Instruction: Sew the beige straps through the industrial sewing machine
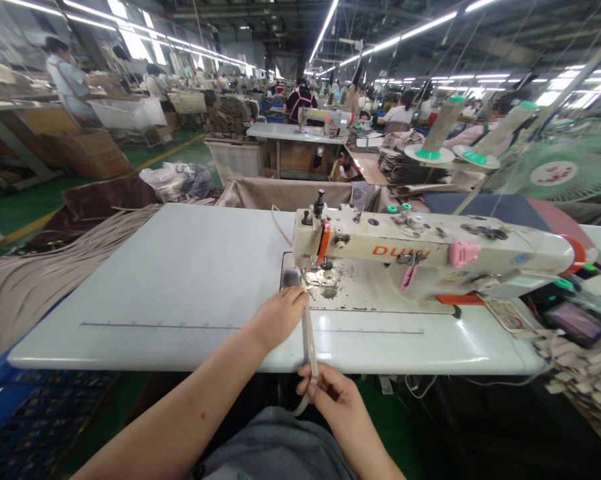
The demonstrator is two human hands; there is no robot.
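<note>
A narrow beige fabric strip (310, 341) runs from the needle area of a white sewing machine (360, 243) over the table's front edge. Close to the presser foot, my left hand (284, 313) rests on the strip with its fingers pressed together over it. My right hand (332, 395) pinches the strip between thumb and fingers, just off the front edge of the table (190, 287). Below that pinch, the strip's loose end curls toward my lap. Behind the machine head, a thin length of similar strip (280, 225) arches up. My left fingers cover part of the strip.
Long beige strips (80, 260) hang over the table's left side, with a blue crate (35, 413) below. More cut strips (588, 380) are piled at right. Thread cones (440, 130) and a green fan (555, 170) stand behind the machine. Other people work farther back.
</note>
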